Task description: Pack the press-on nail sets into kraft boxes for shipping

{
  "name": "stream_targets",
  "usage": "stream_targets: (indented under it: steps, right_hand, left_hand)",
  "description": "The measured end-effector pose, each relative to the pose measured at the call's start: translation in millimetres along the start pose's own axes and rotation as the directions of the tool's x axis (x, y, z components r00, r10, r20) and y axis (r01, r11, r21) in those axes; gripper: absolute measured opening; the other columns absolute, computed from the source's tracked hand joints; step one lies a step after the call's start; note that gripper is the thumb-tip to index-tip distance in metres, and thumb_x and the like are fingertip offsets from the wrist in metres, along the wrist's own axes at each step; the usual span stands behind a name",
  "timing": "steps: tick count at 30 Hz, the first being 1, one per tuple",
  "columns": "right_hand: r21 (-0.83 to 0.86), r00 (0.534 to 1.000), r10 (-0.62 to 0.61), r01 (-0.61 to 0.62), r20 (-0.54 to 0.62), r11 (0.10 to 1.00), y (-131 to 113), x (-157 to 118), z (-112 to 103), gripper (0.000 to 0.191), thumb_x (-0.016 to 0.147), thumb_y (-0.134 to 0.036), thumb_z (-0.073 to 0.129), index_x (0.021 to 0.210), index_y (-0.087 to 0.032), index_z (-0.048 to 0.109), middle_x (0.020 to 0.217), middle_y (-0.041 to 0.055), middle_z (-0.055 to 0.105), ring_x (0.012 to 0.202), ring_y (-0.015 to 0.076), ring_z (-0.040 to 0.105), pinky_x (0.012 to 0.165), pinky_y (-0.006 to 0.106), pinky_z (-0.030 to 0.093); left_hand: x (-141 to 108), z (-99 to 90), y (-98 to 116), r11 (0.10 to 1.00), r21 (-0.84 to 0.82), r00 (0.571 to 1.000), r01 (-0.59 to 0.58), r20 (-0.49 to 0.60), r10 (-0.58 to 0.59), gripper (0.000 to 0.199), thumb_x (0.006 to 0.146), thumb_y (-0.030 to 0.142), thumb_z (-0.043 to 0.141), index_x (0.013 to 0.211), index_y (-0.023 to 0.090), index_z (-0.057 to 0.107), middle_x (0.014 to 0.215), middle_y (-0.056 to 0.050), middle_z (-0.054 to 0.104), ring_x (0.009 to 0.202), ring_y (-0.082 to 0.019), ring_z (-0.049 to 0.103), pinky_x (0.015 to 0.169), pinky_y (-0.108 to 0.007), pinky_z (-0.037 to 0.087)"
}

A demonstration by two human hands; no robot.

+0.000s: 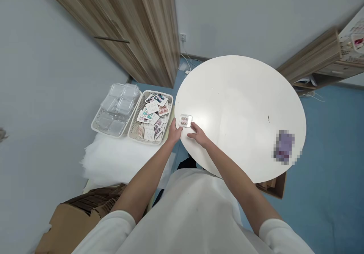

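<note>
A small clear square case (185, 120) lies on the left edge of the round white table (241, 94). Inside it, a white card carries several pinkish oval pieces in two rows, too small to name. At the case's lower left corner is my left hand (173, 132), its thumb and index finger apart; whether it touches the case I cannot tell. My right hand (198, 134) is on the other side, fingers spread, with a fingertip at the case's right edge and the thumb lower down. Neither hand is wrapped around anything.
Left of the table, a white basket (131, 129) holds cards with coloured oval pieces. Another basket (95, 122) is heaped with clear plastic cases (121, 98). White sheeting (113, 157) and a cardboard box (68, 223) sit nearer me. A blurred purple item (284, 146) lies at the table's right.
</note>
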State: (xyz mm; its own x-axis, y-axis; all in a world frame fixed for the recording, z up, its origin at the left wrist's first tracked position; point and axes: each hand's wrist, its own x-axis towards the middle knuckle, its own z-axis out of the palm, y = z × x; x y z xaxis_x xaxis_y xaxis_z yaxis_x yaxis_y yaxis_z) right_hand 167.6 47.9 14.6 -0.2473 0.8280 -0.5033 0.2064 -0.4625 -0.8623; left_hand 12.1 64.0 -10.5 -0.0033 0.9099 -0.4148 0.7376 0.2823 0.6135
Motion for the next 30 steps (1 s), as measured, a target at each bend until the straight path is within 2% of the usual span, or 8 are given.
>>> stream_targets:
  steps: [3,6,10,13,15,20,26,30]
  right_hand:
    - [0.036,1.000,0.007,-0.006,-0.024,0.999,-0.8,1.1,3.3,0.075,0.066,-0.029,0.061,0.132,-0.025,0.026,0.141,0.0047,0.023,0.125,0.0213,0.030,0.094,0.036,0.038]
    - [0.058,0.998,0.012,-0.009,-0.054,0.998,0.0,-0.3,4.2,0.075,0.064,-0.027,0.063,0.131,-0.024,0.030,0.138,0.0054,0.029,0.124,0.0219,0.032,0.093,0.037,0.039]
    - [0.018,0.995,-0.010,0.011,-0.096,1.000,7.2,-13.7,-4.1,0.072,0.064,-0.028,0.063,0.129,-0.026,0.033,0.139,0.0049,0.027,0.121,0.0211,0.036,0.094,0.038,0.038]
    - [-0.026,0.985,-0.044,0.040,-0.169,0.999,18.0,-38.5,-21.4,0.069,0.065,-0.028,0.062,0.128,-0.029,0.034,0.142,0.0040,0.021,0.121,0.0199,0.036,0.095,0.038,0.037]
    - [-0.056,0.970,-0.051,0.039,-0.236,0.998,26.5,-60.7,-37.3,0.066,0.066,-0.027,0.061,0.127,-0.029,0.035,0.142,0.0040,0.020,0.122,0.0196,0.036,0.095,0.038,0.037]
    - [-0.157,0.922,-0.045,-0.018,-0.386,0.987,51.0,-119.0,-78.5,0.062,0.070,-0.022,0.054,0.128,-0.030,0.033,0.142,0.0039,0.022,0.120,0.0188,0.039,0.094,0.039,0.038]
    - [-0.172,0.897,-0.009,-0.075,-0.442,0.982,82.5,-161.2,-114.3,0.060,0.069,-0.015,0.048,0.127,-0.026,0.036,0.141,0.0047,0.024,0.117,0.0176,0.042,0.095,0.037,0.038]
    - [-0.155,0.903,-0.008,-0.066,-0.431,0.986,99.9,-170.3,-134.7,0.060,0.068,-0.013,0.047,0.126,-0.026,0.039,0.141,0.0036,0.025,0.118,0.0186,0.041,0.096,0.037,0.037]
  left_hand:
    - [-3.7,1.6,0.9,0.994,-0.101,0.999,0.037,-0.007,-0.038,0.065,0.078,0.025,0.036,0.137,0.016,0.011,0.141,-0.006,0.024,0.129,-0.020,0.022,0.100,-0.034,0.032]
    - [-6.0,4.4,1.6,0.987,-0.158,1.000,0.015,0.026,-0.011,0.064,0.077,0.023,0.036,0.137,0.016,0.013,0.140,-0.005,0.027,0.126,-0.018,0.029,0.099,-0.030,0.034]
    - [-11.6,11.6,8.4,0.975,-0.222,0.999,-0.021,0.022,0.027,0.063,0.076,0.021,0.038,0.136,0.018,0.018,0.135,-0.005,0.036,0.122,-0.018,0.036,0.097,-0.030,0.036]
    - [-19.6,22.4,23.9,0.958,-0.271,0.993,-0.094,0.039,0.108,0.059,0.075,0.020,0.039,0.133,0.018,0.027,0.132,-0.005,0.041,0.118,-0.019,0.041,0.094,-0.031,0.039]
    - [-26.5,32.9,39.0,0.949,-0.273,0.977,-0.161,0.096,0.193,0.056,0.074,0.019,0.041,0.130,0.018,0.032,0.129,-0.005,0.045,0.114,-0.019,0.045,0.093,-0.031,0.040]
    - [-47.8,68.8,80.0,0.924,-0.242,0.891,-0.298,0.277,0.360,0.055,0.073,0.017,0.043,0.127,0.016,0.038,0.119,-0.005,0.054,0.108,-0.017,0.050,0.089,-0.029,0.043]
    - [-72.5,110.0,111.7,0.932,-0.190,0.848,-0.310,0.389,0.361,0.054,0.073,0.017,0.044,0.127,0.018,0.039,0.117,-0.005,0.056,0.101,-0.018,0.054,0.080,-0.029,0.048]
    - [-84.6,130.8,122.3,0.926,-0.225,0.841,-0.303,0.395,0.371,0.053,0.072,0.014,0.045,0.124,0.021,0.044,0.123,-0.002,0.051,0.108,-0.019,0.050,0.087,-0.031,0.044]
